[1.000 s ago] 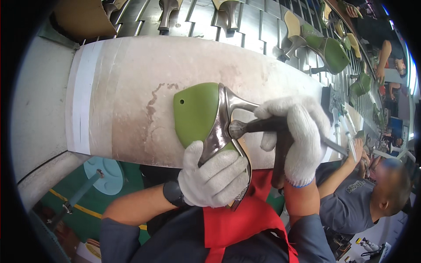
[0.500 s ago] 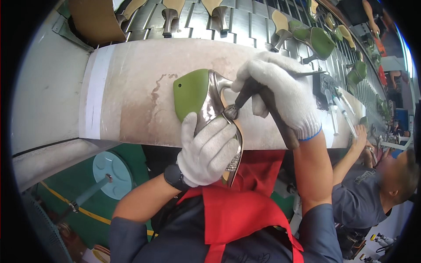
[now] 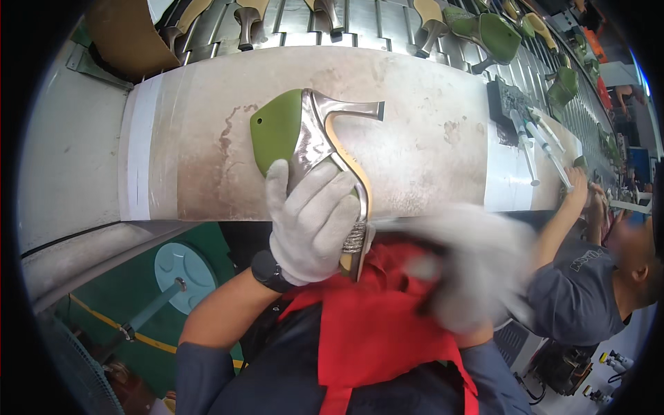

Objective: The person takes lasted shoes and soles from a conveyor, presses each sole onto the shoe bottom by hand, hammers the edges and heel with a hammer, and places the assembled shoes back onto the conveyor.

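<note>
My left hand (image 3: 311, 218), in a white knit glove, is closed around a metallic high-heeled shoe (image 3: 319, 138) lying on its side. A green shoe last (image 3: 277, 135) fills the shoe, and its slim heel (image 3: 356, 109) points right. Bare tan sole edge and a sparkly strap show near the toe, beside my fingers. My right hand (image 3: 484, 256), also gloved in white, is smeared by motion in front of the red apron (image 3: 373, 332). A dark blur lies along its lower side, but what the fingers hold is not clear.
Several shoes on lasts (image 3: 494, 38) stand along the slatted metal conveyor (image 3: 380, 28) behind the worn work board (image 3: 415, 159). Syringes (image 3: 546, 145) lie by a dark block (image 3: 499, 100) at right. A co-worker's arm (image 3: 564, 214) reaches in there. A blue wheel (image 3: 183, 277) is below left.
My right hand, which held a dark hammer-like tool against the shoe, has swung down and toward me, away from it. My left hand still grips the shoe.
</note>
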Available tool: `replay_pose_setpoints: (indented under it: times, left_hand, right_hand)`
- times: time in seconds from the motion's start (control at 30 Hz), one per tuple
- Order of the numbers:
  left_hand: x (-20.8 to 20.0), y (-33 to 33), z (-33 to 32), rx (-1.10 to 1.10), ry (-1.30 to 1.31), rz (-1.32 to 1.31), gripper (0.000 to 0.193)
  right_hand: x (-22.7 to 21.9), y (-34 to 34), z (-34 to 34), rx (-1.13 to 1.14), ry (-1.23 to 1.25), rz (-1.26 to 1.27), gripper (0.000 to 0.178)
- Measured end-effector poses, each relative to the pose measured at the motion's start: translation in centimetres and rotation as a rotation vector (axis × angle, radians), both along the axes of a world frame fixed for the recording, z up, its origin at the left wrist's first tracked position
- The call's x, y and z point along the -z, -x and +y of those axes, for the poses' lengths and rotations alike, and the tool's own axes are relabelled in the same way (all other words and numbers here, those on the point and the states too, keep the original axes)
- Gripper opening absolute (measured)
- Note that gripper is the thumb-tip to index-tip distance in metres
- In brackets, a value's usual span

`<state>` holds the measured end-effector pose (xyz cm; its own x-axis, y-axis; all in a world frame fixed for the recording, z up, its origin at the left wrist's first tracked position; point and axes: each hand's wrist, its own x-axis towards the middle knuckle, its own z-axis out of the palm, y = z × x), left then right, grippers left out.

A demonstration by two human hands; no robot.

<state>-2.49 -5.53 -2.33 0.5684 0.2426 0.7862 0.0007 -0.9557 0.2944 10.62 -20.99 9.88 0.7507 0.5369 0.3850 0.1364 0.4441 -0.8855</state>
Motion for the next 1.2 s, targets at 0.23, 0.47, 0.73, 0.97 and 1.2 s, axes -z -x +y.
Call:
replay_pose_setpoints:
  times: [0.23, 0.47, 0.73, 0.97, 1.2]
  left_hand:
    - [0.8, -0.5, 0.6, -0.017, -0.031, -0.083, 0.05]
    - [0.2, -1.1, 0.4, -0.037, -0.067, -0.116, 0.05]
    - [-2.2, 4.7, 0.6, -0.1, 0.449, -0.168, 0.094]
    - [-4.2, 8.8, 6.5, 0.437, 1.572, -0.592, 0.092]
    - [-6.2, 6.8, 8.1, 0.463, 1.619, -0.404, 0.075]
  right_hand:
    - [-0.9, -1.9, 1.4, -0.156, 0.46, 0.107, 0.025]
    - [0.3, -3.4, 1.1, -0.45, 0.239, -0.316, 0.015]
    - [2.3, -8.5, 3.3, 0.147, 0.739, -1.193, 0.05]
    - [4.0, -1.6, 2.7, -0.379, 0.34, 0.3, 0.06]
    - [4.3, 0.0, 4.6, -1.076, -0.104, 1.058, 0.065]
